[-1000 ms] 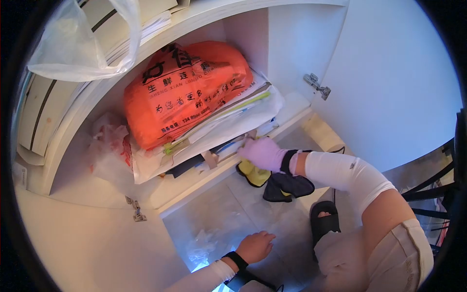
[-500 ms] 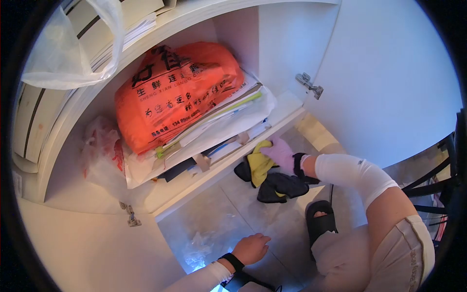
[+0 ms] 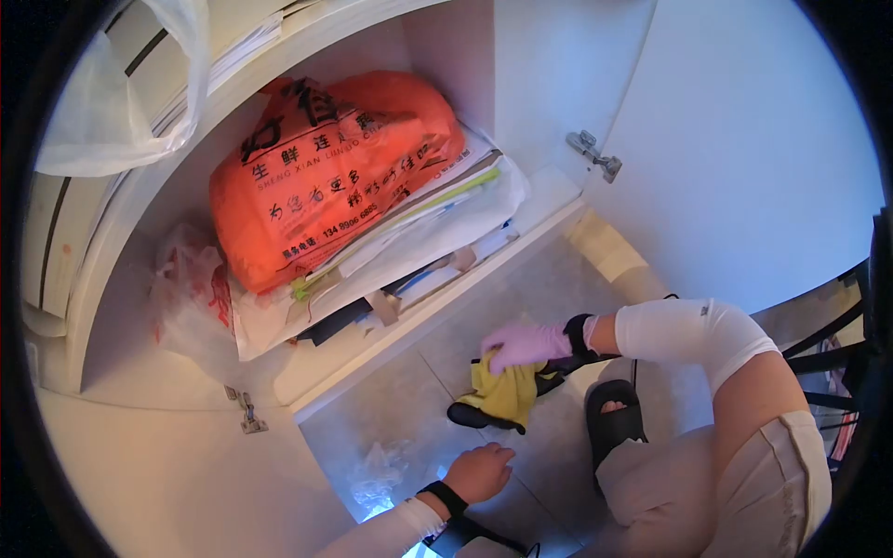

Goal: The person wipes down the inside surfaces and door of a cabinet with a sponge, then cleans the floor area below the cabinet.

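Note:
My right hand (image 3: 527, 346), in a thin purple glove with a black band at the wrist, is closed on a yellow and black cloth (image 3: 504, 394). The cloth hangs over the tiled floor just outside the cabinet, its black edge lowest. Below it, my left hand (image 3: 479, 472) is bare, with a black wristband; its fingers are loosely bent and slightly apart, with nothing visible in them. A small gap separates this hand from the cloth.
An orange bag (image 3: 335, 177) lies on papers (image 3: 437, 232) on the cabinet shelf, beside a clear plastic bag (image 3: 193, 288). A white bag (image 3: 121, 121) hangs upper left. The cabinet door (image 3: 744, 167) stands open. Crumpled clear plastic (image 3: 377, 465) and a slippered foot (image 3: 614, 418) are on the floor.
My right hand has moved from the shelf edge down and outward, bringing the yellow and black cloth closer to my left hand. My left hand has barely moved.

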`<state>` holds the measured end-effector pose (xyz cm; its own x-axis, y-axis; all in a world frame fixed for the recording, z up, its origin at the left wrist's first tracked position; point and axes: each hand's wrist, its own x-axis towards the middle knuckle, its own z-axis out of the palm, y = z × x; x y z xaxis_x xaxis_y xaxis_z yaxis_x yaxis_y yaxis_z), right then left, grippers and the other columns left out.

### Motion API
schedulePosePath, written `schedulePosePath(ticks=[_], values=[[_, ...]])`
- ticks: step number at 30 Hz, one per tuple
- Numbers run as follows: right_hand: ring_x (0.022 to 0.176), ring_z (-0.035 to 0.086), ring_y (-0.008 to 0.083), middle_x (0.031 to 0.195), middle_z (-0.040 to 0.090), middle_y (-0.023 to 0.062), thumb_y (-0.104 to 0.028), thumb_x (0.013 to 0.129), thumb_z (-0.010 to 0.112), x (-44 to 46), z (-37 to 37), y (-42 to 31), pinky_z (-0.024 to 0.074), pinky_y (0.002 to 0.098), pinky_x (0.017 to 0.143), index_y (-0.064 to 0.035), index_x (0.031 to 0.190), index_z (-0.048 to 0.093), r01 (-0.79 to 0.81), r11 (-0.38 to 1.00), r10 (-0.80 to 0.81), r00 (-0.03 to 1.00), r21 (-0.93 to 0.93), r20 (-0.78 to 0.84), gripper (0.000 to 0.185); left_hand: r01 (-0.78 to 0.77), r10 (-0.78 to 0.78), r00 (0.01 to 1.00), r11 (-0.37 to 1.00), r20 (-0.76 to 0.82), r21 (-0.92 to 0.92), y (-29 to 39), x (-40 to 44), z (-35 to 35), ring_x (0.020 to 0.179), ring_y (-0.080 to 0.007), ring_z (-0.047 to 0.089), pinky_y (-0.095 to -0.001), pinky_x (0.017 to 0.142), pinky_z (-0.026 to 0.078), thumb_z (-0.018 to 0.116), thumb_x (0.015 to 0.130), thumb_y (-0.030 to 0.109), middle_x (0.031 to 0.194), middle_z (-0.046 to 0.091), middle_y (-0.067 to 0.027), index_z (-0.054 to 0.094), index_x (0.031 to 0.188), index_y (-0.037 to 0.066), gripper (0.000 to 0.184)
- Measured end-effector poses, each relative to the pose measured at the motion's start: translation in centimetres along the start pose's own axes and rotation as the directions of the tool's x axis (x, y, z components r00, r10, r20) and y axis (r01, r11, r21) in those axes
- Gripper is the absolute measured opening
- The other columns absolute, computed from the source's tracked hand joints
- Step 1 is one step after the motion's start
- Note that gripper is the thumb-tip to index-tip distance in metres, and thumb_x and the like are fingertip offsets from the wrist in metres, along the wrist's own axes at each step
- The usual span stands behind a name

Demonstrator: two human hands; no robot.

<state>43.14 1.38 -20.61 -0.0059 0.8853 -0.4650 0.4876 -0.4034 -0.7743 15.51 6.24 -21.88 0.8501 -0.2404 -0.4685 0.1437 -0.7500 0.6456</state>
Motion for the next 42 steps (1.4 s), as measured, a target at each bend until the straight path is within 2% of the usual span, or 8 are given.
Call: schedulePosePath(ticks=[5,9,19,31,34,36,40,42], values=[[0.088,0.066,0.0224,0.099,0.070,0.0125,-0.024,0.084,0.066,1.0,-3.1,2.7,0.0522,0.0348,0.080,-0.0026,0.114,0.066,0.098,0.640,0.471,0.733,0.762,-0.490,0.037,0.001,-0.001,1.000,1.000,0.004,0.015,-0.1,0.1,-0.1,0.103,-0.0363,0.063,-0.0459,0.087,0.053,0.059,0.092,0.021,0.113,0.063,-0.0175,0.060,0.124,0.005,0.036],[0.087,0.066,0.0212,0.101,0.070,0.0117,-0.020,0.086,0.065,2.4,-4.1,4.4,0.0527,0.0326,0.079,-0.0007,0.115,0.064,0.085,0.681,0.455,0.730,0.727,-0.511,0.034,0.046,-0.047,0.998,0.999,0.050,0.008,0.3,0.1,-0.6,0.104,-0.0363,0.063,-0.0458,0.088,0.052,0.058,0.093,0.022,0.113,0.063,-0.0175,0.060,0.125,0.006,0.035],[0.098,0.065,0.0362,0.107,0.069,0.0149,-0.029,0.077,0.074,6.2,0.8,1.1,0.0516,0.0437,0.085,-0.0146,0.117,0.064,0.139,0.967,-0.179,0.966,-0.215,-0.184,0.044,0.011,-0.011,1.000,1.000,0.015,0.001,-0.3,0.2,0.5,0.103,-0.0361,0.063,-0.0463,0.087,0.052,0.059,0.093,0.022,0.112,0.063,-0.0171,0.060,0.124,0.006,0.034],[0.104,0.061,0.0296,0.101,0.067,0.0070,-0.038,0.067,0.080,3.5,7.4,-1.0,0.0493,0.0437,0.084,-0.0192,0.108,0.066,0.245,0.529,-0.382,0.924,-0.812,0.030,0.047,0.023,-0.023,0.998,1.000,-0.052,-0.003,-0.1,-0.2,0.6,0.093,-0.0378,0.065,-0.0488,0.077,0.053,0.059,0.090,0.021,0.100,0.064,-0.0176,0.063,0.108,0.006,0.024],[0.098,0.066,0.0323,0.097,0.069,0.0144,-0.030,0.072,0.076,3.7,4.8,-2.0,0.0514,0.0445,0.082,-0.0116,0.104,0.068,0.247,0.561,-0.300,0.950,-0.790,0.084,0.038,0.011,-0.011,0.998,1.000,-0.062,-0.003,-0.3,-0.3,0.7,0.093,-0.0376,0.066,-0.0488,0.077,0.053,0.059,0.090,0.021,0.100,0.064,-0.0176,0.063,0.108,0.007,0.023],[0.095,0.067,0.0351,0.098,0.070,0.0181,-0.027,0.074,0.072,3.1,1.5,-3.6,0.0525,0.0431,0.082,-0.0100,0.107,0.068,0.034,0.942,-0.006,0.996,-0.334,0.084,0.037,-0.003,0.003,0.997,1.000,-0.072,0.002,-0.4,-0.4,0.8,0.093,-0.0374,0.066,-0.0488,0.077,0.053,0.059,0.090,0.021,0.100,0.064,-0.0176,0.063,0.108,0.006,0.023],[0.111,0.056,0.0190,0.117,0.064,0.0097,-0.021,0.079,0.061,1.7,-4.3,-1.7,0.0427,0.0320,0.098,-0.0064,0.120,0.064,-0.056,0.939,0.034,0.997,0.340,0.068,0.044,0.005,-0.004,0.995,1.000,-0.097,0.015,-0.1,-0.9,0.3,0.091,-0.0372,0.066,-0.0488,0.077,0.053,0.058,0.090,0.020,0.099,0.065,-0.0175,0.064,0.105,0.006,0.022],[0.104,0.055,0.0159,0.112,0.066,0.0078,-0.020,0.083,0.052,2.9,-6.3,3.7,0.0413,0.0305,0.099,-0.0001,0.118,0.066,0.274,0.923,-0.290,0.957,0.271,0.021,0.042,0.010,-0.008,0.996,1.000,-0.094,0.015,-0.3,-0.9,0.4,0.091,-0.0372,0.066,-0.0487,0.077,0.054,0.058,0.090,0.020,0.099,0.065,-0.0174,0.064,0.104,0.005,0.022]])
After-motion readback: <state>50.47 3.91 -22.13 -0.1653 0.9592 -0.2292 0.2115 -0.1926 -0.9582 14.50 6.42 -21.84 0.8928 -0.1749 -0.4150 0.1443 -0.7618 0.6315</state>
